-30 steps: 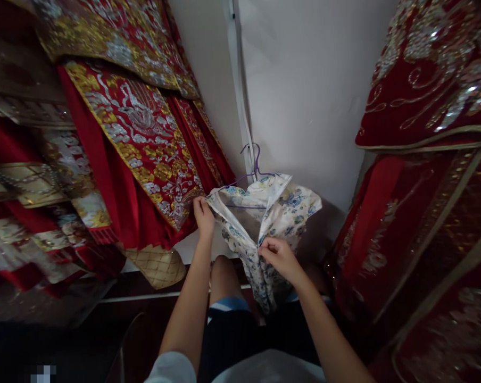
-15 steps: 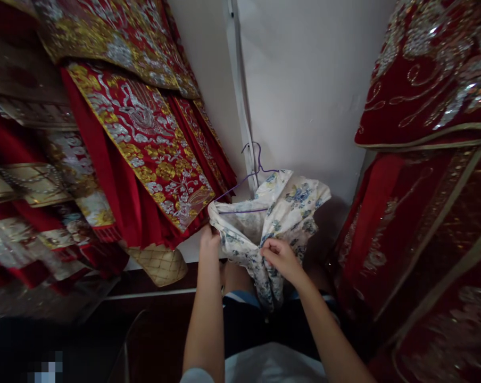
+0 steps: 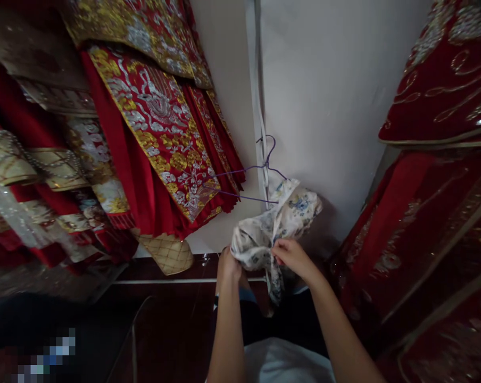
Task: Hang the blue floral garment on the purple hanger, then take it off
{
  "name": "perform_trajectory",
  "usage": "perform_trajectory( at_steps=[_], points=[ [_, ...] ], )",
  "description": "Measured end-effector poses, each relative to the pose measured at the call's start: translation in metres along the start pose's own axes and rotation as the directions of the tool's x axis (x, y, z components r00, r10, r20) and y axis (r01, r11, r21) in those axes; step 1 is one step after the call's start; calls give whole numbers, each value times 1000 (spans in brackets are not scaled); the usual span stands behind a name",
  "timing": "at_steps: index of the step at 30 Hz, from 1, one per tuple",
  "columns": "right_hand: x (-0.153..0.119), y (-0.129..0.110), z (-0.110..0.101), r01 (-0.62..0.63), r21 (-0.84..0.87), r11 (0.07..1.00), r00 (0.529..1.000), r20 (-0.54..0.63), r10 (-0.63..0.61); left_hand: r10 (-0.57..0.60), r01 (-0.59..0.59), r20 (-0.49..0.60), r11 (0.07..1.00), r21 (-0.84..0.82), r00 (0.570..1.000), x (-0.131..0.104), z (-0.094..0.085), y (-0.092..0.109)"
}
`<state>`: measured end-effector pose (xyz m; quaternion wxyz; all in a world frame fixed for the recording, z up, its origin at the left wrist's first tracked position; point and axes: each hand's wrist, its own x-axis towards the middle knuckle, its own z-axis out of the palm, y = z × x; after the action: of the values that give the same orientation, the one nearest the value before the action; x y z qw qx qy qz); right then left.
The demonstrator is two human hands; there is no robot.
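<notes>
A white floral garment (image 3: 282, 218) with blue flowers hangs bunched between my hands, its right shoulder still on a thin purple hanger (image 3: 240, 171). The hanger's left arm is bare and sticks out in front of the red embroidered skirt. My left hand (image 3: 229, 265) is closed on the garment's left side, its fingertips partly hidden by the cloth. With fingers pinched, my right hand (image 3: 287, 254) holds the garment's front edge near the middle. The hanger's hook stands upright by a pale strip on the wall; whether it hangs on anything I cannot tell.
Red skirts with gold and silver embroidery (image 3: 156, 122) hang at the left, a quilted cream piece (image 3: 166, 255) below them. Dark red beaded garments (image 3: 432, 101) hang at the right. A white wall (image 3: 320, 96) stands behind, and a dark glossy floor (image 3: 172, 324) lies below.
The garment's left shoulder has come off the hanger, baring the hanger's left arm. My left hand has drawn that side down and right, bunching the cloth. My right hand keeps its pinch.
</notes>
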<state>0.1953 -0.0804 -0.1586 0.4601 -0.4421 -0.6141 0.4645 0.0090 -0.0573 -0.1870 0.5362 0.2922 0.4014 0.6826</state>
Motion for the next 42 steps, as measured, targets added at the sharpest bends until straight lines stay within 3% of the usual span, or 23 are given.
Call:
perform_trajectory(
  at_steps=[3,5,8,10,12,14,16,19,21,24,28,30,32,34,36,39,42],
  points=[
    [-2,15,7,-80,-62,995,990,109,86,-66,80,150,993,-86,986,-21,10,13],
    [-4,19,5,-91,-146,985,986,128,110,-79,125,290,982,-144,954,-37,23,26],
    [-11,6,-4,64,-166,984,992,122,-44,-23,90,427,986,-137,904,-63,48,41],
    [-20,-11,-13,181,-101,978,976,143,-166,29,-12,511,999,-38,859,-79,64,46],
    [-32,-27,-22,205,-16,979,963,183,-199,92,-183,605,979,91,791,-93,75,49],
    [-44,-35,-31,131,91,987,954,258,-150,169,-387,661,901,198,732,-104,83,52],
    [-53,-34,-36,-2,230,973,935,345,-80,259,-564,656,767,306,709,-110,87,57],
    [-56,-28,-34,-186,441,878,929,370,11,328,-667,636,620,413,699,-107,87,65],
    [-52,-30,-30,-264,546,795,938,339,78,254,-619,669,683,387,698,-100,85,69],
    [-47,-44,-29,-344,620,705,927,346,147,26,-438,719,808,394,694,-85,78,67],
    [-46,-74,-47,-350,612,709,919,372,133,-103,-430,720,741,516,686,-72,60,55],
    [-45,-91,-61,-315,569,759,915,396,82,-194,-418,737,719,556,647,-71,48,53],
    [-42,-109,-75,-286,512,810,909,412,61,-330,-372,752,712,595,571,-73,34,58],
    [-39,-128,-84,-270,447,853,911,405,76,-416,-336,758,714,615,503,-78,21,71],
    [-36,-143,-87,-245,369,896,920,380,95,-445,-305,761,727,615,473,-87,10,87],
    [-27,-155,-81,-126,199,972,932,360,47,-446,-195,761,789,583,470,-101,-1,102],
    [-4,-148,-73,195,-75,978,943,287,-166,-424,-14,768,872,490,480,-108,-7,99]
  ],
)
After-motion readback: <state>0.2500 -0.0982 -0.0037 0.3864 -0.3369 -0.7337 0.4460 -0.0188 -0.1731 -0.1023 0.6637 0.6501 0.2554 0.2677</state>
